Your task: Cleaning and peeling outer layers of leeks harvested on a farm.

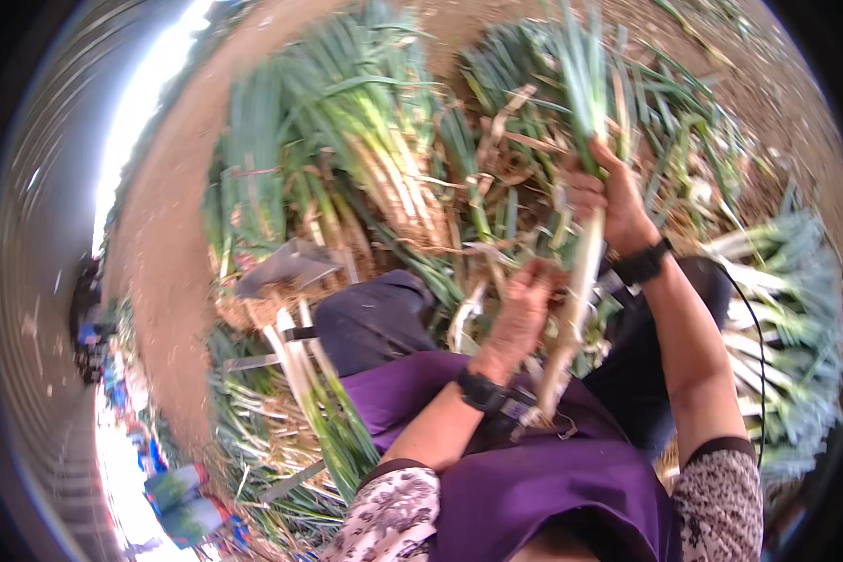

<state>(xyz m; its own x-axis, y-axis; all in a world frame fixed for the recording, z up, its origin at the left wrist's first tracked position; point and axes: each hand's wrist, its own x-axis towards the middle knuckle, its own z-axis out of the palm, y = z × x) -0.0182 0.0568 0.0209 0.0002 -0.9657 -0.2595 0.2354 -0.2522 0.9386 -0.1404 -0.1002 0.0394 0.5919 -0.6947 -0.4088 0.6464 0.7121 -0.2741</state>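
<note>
A large green onion (587, 258) with a long white stalk slants across the middle, its root end low near my lap and its green leaves pointing up and away. My right hand (611, 199) is wrapped round the upper stalk, just below the leaves. Close beside the stalk's left side is my left hand (526, 309), its fingers curled together and a little blurred. What those fingers pinch, if anything, is hidden. Loose dry outer leaves (473, 314) lie below and left of the hands.
A thick bundle of green onions (393, 159) lies at the far left, with a heap of leafy ones (515, 70) at the back. Cleaned white stalks (768, 328) are piled on the right. More onions (300, 375) lie by my left knee (375, 318). A dark cord (761, 347) hangs beside my right arm.
</note>
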